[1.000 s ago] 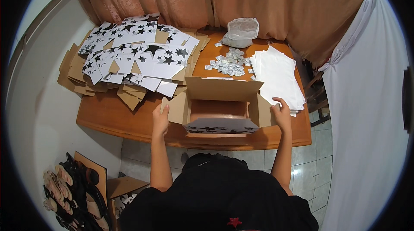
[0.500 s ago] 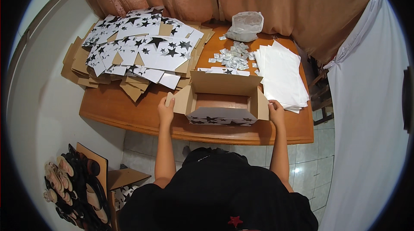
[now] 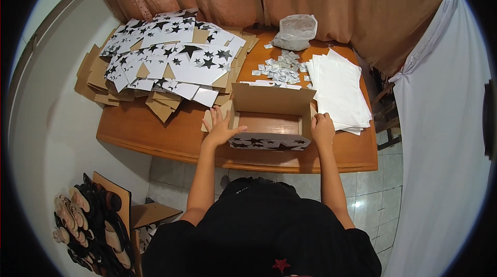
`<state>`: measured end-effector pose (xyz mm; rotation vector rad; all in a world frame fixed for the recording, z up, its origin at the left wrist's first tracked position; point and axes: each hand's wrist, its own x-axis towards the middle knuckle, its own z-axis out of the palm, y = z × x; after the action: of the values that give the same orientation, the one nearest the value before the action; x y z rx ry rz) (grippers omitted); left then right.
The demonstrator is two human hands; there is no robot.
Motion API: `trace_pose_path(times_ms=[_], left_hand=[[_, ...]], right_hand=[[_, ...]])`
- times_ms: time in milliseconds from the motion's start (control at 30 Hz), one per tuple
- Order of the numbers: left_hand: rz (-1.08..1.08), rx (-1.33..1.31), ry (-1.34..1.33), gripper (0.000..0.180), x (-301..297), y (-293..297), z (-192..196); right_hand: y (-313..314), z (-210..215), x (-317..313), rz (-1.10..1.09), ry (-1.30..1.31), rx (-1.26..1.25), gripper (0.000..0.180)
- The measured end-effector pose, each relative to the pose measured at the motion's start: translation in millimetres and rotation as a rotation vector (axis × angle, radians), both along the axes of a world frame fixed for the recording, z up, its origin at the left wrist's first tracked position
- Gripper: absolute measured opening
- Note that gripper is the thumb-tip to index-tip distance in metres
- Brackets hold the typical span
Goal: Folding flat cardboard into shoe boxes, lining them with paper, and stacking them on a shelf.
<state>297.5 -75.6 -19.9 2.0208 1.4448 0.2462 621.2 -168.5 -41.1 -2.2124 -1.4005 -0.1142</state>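
A cardboard box (image 3: 272, 98) stands near the table's front edge, brown inside, its white outer side printed with black stars. Its near and far walls are up, and wooden tabletop shows through the middle. My left hand (image 3: 219, 128) lies with fingers spread against the left end flap, its thumb reaching over the near left corner. At the opposite end my right hand (image 3: 323, 129) has its fingers curled around the right flap; the fingertips are partly hidden.
Flat star-printed cardboard pieces (image 3: 171, 60) pile up at the left of the wooden table (image 3: 155, 132). Small silvery packets (image 3: 282, 68) and a plastic bag (image 3: 295, 31) lie behind the box. White sheets (image 3: 339, 88) are stacked at right; shoes (image 3: 77, 220) are at lower left.
Both hands have moved inward. My left hand has gone from gripping the left flap to spreading its fingers against it. The side flaps have swung up and the near wall stands more upright.
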Motion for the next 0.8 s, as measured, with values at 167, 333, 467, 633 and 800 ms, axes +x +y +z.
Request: trace_pose_path(times_ms=[167, 333, 467, 633, 800], left_hand=[[-0.092, 0.085, 0.022, 0.131, -6.5, -6.3, -10.9], [-0.166, 0.222, 0.14, 0.14, -6.8, -17.9, -10.2], [-0.117, 0.216, 0.086, 0.148, -4.5, -17.4, -9.6], [-0.073, 0.215, 0.102, 0.154, -4.3, -12.9, -8.9], [-0.032, 0.259, -0.084, 0.154, 0.1, -9.6, -2.2]], right_hand=[[15.5, 21.5, -8.6, -0.057, -0.016, -0.239, 0.065], [22.8, 27.3, -5.4, 0.03, 0.05, -0.215, 0.073], [19.1, 9.6, -1.4, 0.214, 0.149, 0.015, 0.058], [9.2, 17.1, -14.8, 0.222, 0.113, -0.042, 0.04], [3.5, 17.5, -11.9, 0.195, 0.129, -0.144, 0.033]])
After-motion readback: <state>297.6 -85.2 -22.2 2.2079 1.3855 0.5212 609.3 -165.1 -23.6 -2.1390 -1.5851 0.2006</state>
